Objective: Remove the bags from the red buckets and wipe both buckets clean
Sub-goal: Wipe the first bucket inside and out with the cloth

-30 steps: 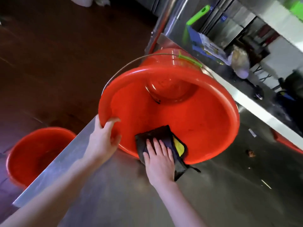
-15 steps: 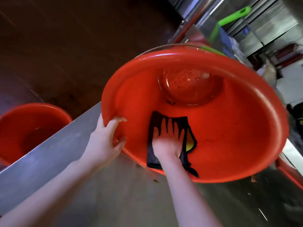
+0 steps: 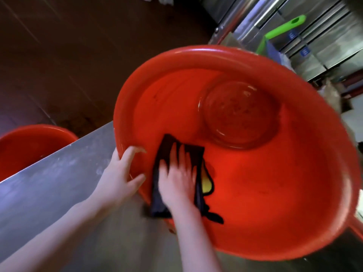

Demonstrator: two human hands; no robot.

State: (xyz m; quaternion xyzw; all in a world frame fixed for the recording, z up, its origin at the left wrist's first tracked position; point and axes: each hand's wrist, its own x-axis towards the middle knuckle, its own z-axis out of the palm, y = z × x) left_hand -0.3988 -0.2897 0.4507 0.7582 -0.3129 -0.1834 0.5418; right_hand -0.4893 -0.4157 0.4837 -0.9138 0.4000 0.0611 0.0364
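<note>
A large red bucket (image 3: pixel 275 193) lies tipped on its side on the steel table, its mouth facing me and no bag inside. My left hand (image 3: pixel 119 173) grips the near left rim, thumb inside and fingers curled around the edge. My right hand (image 3: pixel 176 179) lies flat with spread fingers on a black cloth with a yellow side (image 3: pixel 198 160), pressing it against the lower inner wall. A second red bucket (image 3: pixel 29 142) stands on the dark floor at the left, below the table's edge.
The steel table (image 3: pixel 59 185) runs diagonally, its edge close to my left hand. Dark floor (image 3: pixel 78 55) lies beyond it. Steel cabinets (image 3: pixel 314 46) and a green handle (image 3: pixel 284 28) stand at the upper right behind the bucket.
My right hand has slid the cloth from the bucket's lip deeper onto the inner wall. The bucket fills more of the view and the camera has come closer. My left hand keeps its grip.
</note>
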